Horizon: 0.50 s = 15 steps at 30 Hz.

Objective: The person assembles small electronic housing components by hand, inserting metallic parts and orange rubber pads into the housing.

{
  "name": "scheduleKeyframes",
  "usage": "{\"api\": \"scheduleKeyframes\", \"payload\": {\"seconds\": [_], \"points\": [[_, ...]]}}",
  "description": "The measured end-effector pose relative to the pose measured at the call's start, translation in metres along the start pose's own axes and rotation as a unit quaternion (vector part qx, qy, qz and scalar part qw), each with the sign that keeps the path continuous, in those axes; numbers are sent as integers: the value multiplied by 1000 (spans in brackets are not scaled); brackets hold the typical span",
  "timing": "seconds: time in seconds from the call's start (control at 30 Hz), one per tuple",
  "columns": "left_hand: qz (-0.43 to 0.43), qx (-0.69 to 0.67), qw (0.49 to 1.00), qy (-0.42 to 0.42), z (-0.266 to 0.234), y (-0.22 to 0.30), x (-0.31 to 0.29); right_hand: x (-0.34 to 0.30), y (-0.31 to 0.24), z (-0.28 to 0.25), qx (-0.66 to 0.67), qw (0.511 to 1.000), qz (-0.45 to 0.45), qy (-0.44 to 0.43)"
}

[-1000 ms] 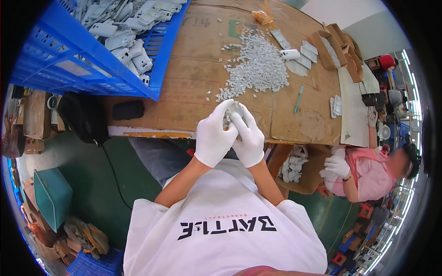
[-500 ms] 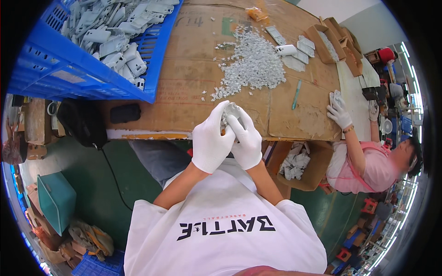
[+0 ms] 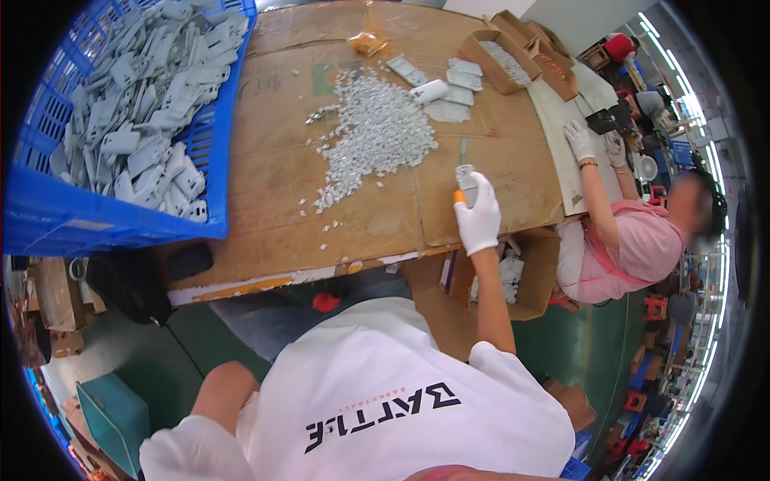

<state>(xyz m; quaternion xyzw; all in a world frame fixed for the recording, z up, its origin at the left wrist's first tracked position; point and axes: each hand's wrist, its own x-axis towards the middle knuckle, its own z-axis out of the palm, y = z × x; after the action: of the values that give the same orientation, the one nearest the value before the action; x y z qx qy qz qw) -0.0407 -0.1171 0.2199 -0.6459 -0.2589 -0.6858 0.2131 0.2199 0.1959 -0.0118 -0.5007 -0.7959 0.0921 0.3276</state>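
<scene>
My right hand, in a white glove with an orange cover on one fingertip, is stretched out over the right part of the cardboard-covered table. Its fingers are closed on a small pale grey plastic shell. Just beyond the shell lies a thin teal stick-shaped tool, partly hidden by it. My left hand is not in view; only the bent left arm shows at the lower left. A heap of small whitish pieces spreads across the middle of the table.
A blue crate full of grey shells stands at the left. Several shells lie beyond the heap, near cardboard boxes of small parts. An open carton sits below the table edge. A co-worker works at the right.
My hands, together half a second ago, have separated. The right one has moved out to the right with the shell; the left has dropped out of view. My view has shifted.
</scene>
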Motion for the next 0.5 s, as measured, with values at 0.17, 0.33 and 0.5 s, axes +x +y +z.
{"api": "scheduleKeyframes", "payload": {"seconds": [0.17,0.33,0.5], "points": [[21,-62,997,-42,27,-15,11,68,135,2,-209,976,50,32],[-77,-10,997,-30,43,-11,21,131,231,-18,-287,947,124,75],[20,107,994,28,48,-31,22,149,224,-28,-458,878,113,84]]}}
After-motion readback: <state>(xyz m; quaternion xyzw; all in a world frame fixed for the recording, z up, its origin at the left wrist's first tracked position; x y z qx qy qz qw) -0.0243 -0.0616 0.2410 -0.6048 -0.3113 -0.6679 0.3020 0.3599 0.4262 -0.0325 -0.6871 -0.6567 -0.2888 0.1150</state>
